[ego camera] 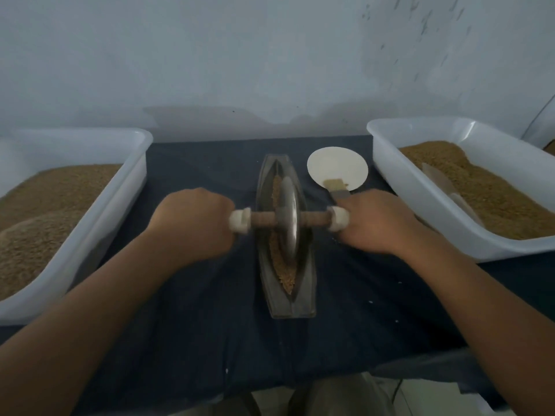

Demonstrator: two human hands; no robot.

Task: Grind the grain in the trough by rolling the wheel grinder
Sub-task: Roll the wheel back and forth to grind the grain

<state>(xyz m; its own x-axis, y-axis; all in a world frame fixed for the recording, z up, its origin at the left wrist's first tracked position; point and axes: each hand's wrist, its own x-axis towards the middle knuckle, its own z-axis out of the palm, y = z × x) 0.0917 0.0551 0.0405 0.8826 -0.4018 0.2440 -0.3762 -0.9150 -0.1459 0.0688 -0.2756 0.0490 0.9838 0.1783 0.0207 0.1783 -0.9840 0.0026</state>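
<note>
Wheel grinder (pixel 289 219) sits on grain (pixel 286 276) in trough (pixel 289 307), left hand (pixel 195 223) at 9 o'clock and right hand (pixel 379 224) at 3 clenching its handles (pixel 240 221) (for even pressure).

Trough (pixel 295 304) lay lengthwise mid-table (pixel 195 325), grain (pixel 286 279) in it, wheel grinder (pixel 289 220) standing across its middle. Left hand (pixel 195 223) gripped its left end, right hand (pixel 381 220) its right end. Left tub (pixel 120 190) and right tub (pixel 420 214) flanked the trough; disc (pixel 333 163) with brush (pixel 336 185) on it sat just behind the right hand.
</note>
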